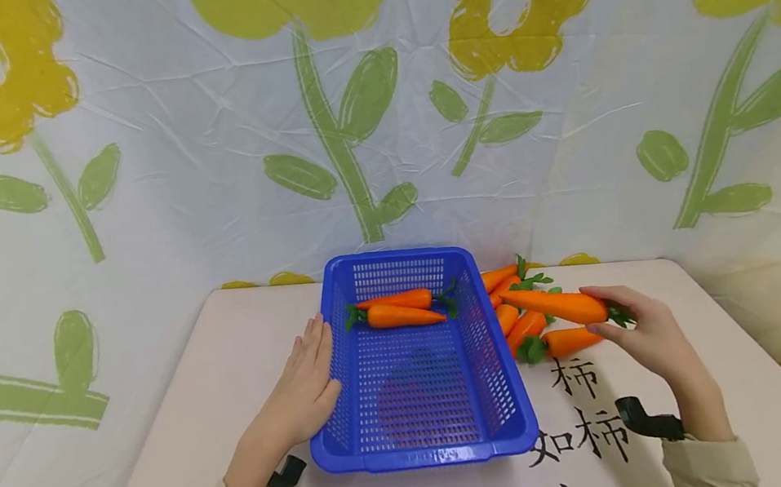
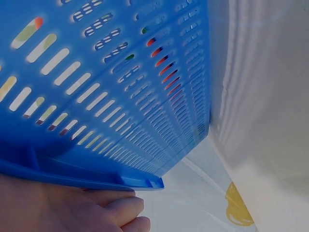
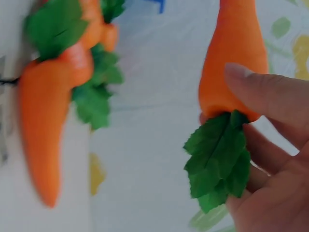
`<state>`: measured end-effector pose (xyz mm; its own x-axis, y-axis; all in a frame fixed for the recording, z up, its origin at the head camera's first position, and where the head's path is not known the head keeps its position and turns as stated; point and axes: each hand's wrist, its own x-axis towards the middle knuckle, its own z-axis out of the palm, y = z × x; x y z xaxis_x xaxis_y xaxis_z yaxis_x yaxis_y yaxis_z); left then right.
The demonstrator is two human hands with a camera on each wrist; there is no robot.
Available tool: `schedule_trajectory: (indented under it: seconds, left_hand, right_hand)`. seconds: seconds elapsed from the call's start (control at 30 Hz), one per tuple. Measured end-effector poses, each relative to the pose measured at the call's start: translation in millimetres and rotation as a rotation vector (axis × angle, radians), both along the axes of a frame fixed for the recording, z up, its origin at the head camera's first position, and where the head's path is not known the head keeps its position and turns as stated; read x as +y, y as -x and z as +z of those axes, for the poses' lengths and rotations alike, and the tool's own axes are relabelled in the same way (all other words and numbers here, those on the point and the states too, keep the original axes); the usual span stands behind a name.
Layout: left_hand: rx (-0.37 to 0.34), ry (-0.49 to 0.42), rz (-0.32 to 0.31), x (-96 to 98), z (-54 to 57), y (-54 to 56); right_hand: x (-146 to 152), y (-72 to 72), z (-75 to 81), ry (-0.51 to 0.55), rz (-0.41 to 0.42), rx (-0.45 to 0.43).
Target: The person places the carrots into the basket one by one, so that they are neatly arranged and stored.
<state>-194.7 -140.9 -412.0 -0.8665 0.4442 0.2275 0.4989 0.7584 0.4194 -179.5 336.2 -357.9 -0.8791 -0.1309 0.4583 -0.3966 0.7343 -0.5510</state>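
My right hand (image 1: 649, 329) pinches an orange carrot (image 1: 557, 305) near its leafy end, thumb and fingers on either side. The carrot is above the pile, its tip pointing left toward the basket. In the right wrist view its green leaves (image 3: 217, 159) hang below the thumb. My left hand (image 1: 308, 382) rests with fairly straight fingers against the left rim of a blue plastic basket (image 1: 426, 459). The left wrist view has its fingers (image 2: 123, 209) beneath the rim, outside the slotted wall (image 2: 111, 96). Two carrots (image 1: 405, 314) lie inside the basket, toward its far end.
Several more carrots (image 1: 526, 330) with green tops are heaped just right of the basket; one (image 1: 572, 340) lies at the near side. The pale table (image 1: 662, 282) carries black printed characters (image 1: 593, 435). A flower-patterned cloth (image 1: 199, 137) hangs behind the table.
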Motion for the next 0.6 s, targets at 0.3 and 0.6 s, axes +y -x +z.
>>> schedule_trajectory:
  seconds: [0.3, 0.6]
  left_hand:
    - [0.008, -0.007, 0.001, 1.5, 2.1, 1.5]
    - [-0.021, 0.003, 0.011, -0.5, 5.8, -0.1]
  right_hand:
    - [-25, 19.7, 44.3, -0.055, 0.026, -0.115]
    - [-59, 42.1, 75.4, -0.055, 0.099, -0.242]
